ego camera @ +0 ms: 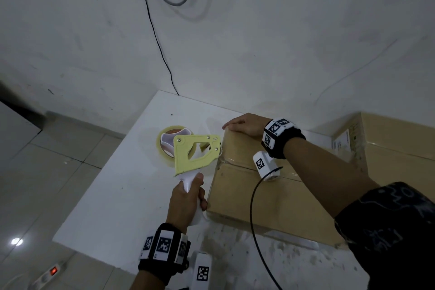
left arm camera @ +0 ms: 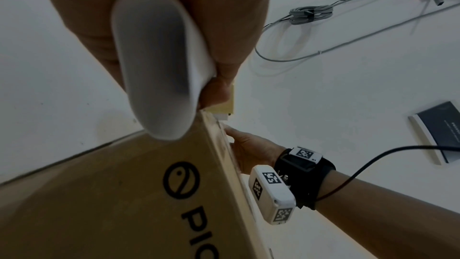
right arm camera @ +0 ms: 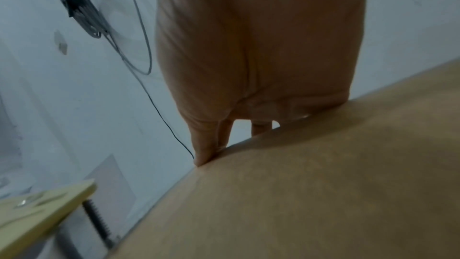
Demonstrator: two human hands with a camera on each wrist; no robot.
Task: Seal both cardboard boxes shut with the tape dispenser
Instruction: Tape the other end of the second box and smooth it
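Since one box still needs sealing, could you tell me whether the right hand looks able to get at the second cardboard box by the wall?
Probably yes: the right hand rests flat on the near brown cardboard box, and nothing stands between it and the second cardboard box.

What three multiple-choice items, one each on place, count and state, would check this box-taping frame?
1. Where is the tape dispenser?
A. At the left end of the nearer cardboard box
B. On the floor
C. On top of the farther cardboard box

2. How many cardboard boxes are in view?
A. One
B. Two
C. Four

3. What is the right hand doing?
A. Gripping the dispenser handle
B. Hanging free of everything
C. Resting flat on the nearer box's top, fingers over its far edge

Answers:
1 A, the dispenser's front meets the box's left end at the seam.
2 B, the head view shows one box under the hands and another to its right.
3 C, the palm lies on the cardboard; the left hand grips the handle.
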